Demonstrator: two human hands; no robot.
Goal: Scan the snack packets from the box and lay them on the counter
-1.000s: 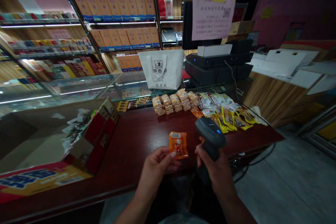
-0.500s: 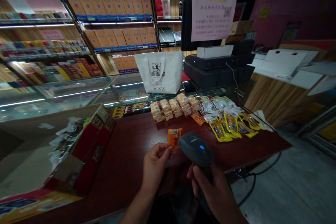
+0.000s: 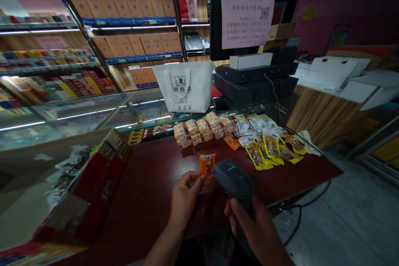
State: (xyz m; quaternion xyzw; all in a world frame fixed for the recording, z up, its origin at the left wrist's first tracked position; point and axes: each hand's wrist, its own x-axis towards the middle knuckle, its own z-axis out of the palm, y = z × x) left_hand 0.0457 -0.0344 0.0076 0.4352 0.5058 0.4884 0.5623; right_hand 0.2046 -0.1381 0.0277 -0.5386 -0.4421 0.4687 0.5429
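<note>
My left hand [image 3: 186, 193] pinches the lower edge of a small orange snack packet [image 3: 207, 164] between thumb and fingers, holding it just above the dark red counter [image 3: 149, 183]. Wrapped round the handle of a black barcode scanner [image 3: 234, 178] is my right hand [image 3: 249, 220], its thumb on the near side. The scanner's head points at the packet from the right, close to it. Another orange packet [image 3: 232, 142] lies farther back, beside a row of clear-wrapped pastries [image 3: 204, 129] and several yellow-edged snack packs [image 3: 271, 149].
An open cardboard box [image 3: 102, 191] with wrapped items stands on the left. A white bag [image 3: 187, 87] sits on the glass display case behind, beside a monitor [image 3: 215, 29] bearing a paper sign. Silver-and-green packs [image 3: 254, 124] lie at the back right. A cable [image 3: 299, 220] hangs off the right edge.
The blue light on top of the scanner has gone out. The view has shifted slightly; both hands keep nearly the same positions and grips.
</note>
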